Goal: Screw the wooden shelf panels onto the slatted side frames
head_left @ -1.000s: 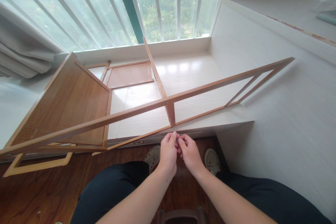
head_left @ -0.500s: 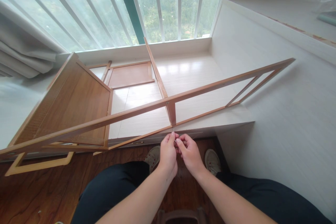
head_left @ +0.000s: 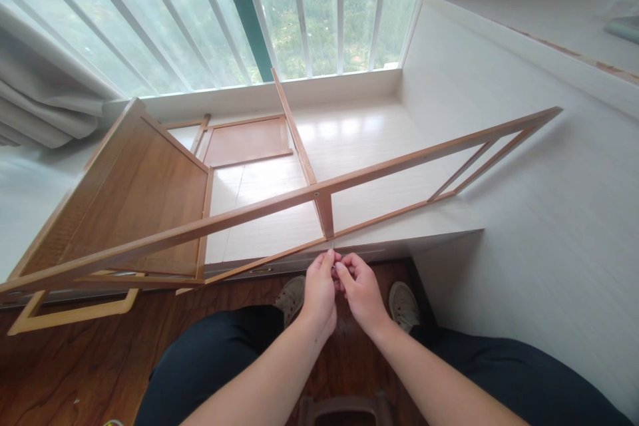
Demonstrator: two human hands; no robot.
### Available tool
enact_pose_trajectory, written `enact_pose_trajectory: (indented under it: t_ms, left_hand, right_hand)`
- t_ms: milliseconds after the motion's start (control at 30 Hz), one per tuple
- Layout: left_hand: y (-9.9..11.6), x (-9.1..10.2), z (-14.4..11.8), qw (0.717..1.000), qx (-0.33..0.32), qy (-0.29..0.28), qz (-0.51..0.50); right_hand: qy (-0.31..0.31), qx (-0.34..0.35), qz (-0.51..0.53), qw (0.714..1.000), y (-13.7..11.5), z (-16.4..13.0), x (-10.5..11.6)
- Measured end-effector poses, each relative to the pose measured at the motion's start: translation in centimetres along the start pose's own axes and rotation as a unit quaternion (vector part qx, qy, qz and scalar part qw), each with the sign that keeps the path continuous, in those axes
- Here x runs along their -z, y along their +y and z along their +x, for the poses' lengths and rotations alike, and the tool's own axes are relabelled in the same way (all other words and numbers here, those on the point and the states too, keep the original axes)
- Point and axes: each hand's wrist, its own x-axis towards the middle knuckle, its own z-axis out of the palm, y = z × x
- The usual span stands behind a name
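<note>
Fitting a small fastener at the frame's middle joint

Both hands are pinching together, the left hand [head_left: 319,287] and right hand [head_left: 358,287] gripping a tiny fastener [head_left: 333,262], too small to identify, just under the wooden frame [head_left: 279,201] on the window ledge [head_left: 359,140]; next it needs lining up with the upright's lower end.
</note>
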Motion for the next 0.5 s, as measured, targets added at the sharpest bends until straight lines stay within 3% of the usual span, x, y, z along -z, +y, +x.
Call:
enact_pose_trajectory:
  t_ms: [500]
  left_hand:
    - [-0.49, 0.70, -0.05, 0.997, -0.011, -0.024, 0.069]
  right_hand:
    - [-0.009, -0.007, -0.019, 1.000, 0.44, -0.05, -0.23]
